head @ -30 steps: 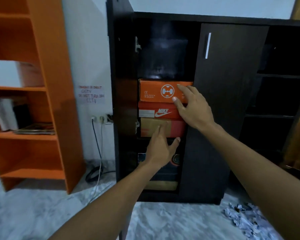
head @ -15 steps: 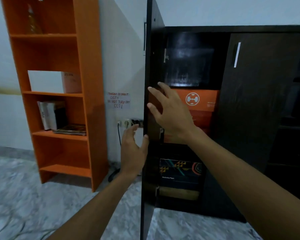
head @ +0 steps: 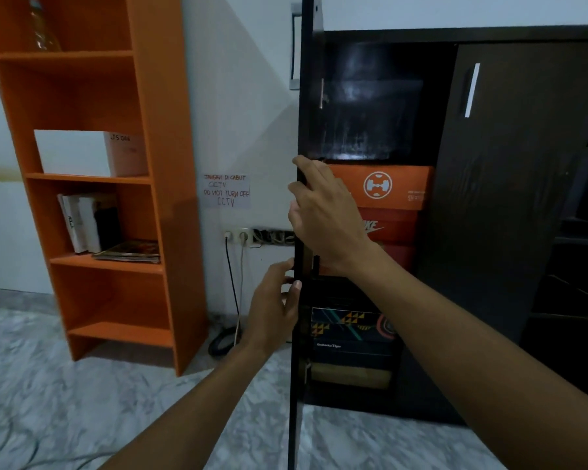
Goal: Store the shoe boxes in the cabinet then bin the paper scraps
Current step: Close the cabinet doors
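The dark cabinet stands ahead with its left door swung out edge-on toward me. Inside, an orange shoe box tops a red Nike box and another red box below it. On the lower shelf sits a dark patterned box over a tan box. My right hand grips the door's edge at mid height from the inner side. My left hand holds the same edge lower, from the outer side. No paper scraps are in view.
An orange open bookshelf with books and a white box stands at left against the wall. A paper notice and wall sockets with cables sit between shelf and cabinet. Marble floor lies below. The cabinet's right door is closed.
Both hands left the stacked boxes and took hold of the left door's edge. My view shifted left, so the door now stands edge-on in the middle.
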